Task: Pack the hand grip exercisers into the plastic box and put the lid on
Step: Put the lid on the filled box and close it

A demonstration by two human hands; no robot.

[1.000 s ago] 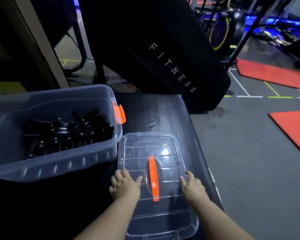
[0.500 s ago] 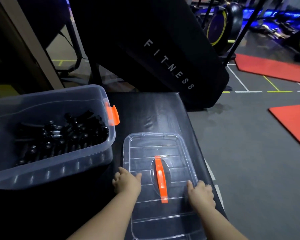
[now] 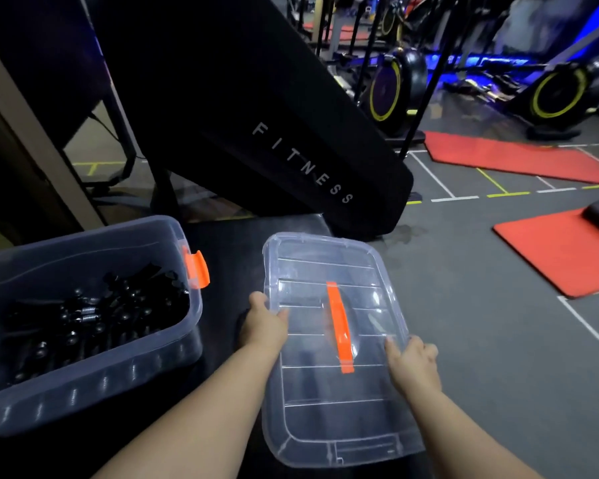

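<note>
You have the lid (image 3: 312, 402) by its two long edges. Your left hand (image 3: 265, 323) pinches the edge nearer the box (image 3: 83, 385), thumb on top. Your right hand (image 3: 412, 361) curls round the far edge. Both hands sit about level with the orange handle (image 3: 339, 326). The lid is just right of the box, apart from it, and seems to be coming up off the counter (image 3: 229, 243); whether its near end has cleared, I cannot tell.

The exercisers (image 3: 94, 316) lie heaped in the box, well below its rim, so packing looks done and only the lid remains.

To do this well, keep your hands opposite each other so the lid stays level and does not twist. Lift it clear above the box rim before you move left, or its edge may catch the orange latch (image 3: 196, 269) on the box's right end. Bring the lid's long side in line with the box's long side, centre it, then lower it flat. Press down round the rim, not on the handle. I would expect the latch to need folding up over the lid; the far end's latch is out of sight.
</note>
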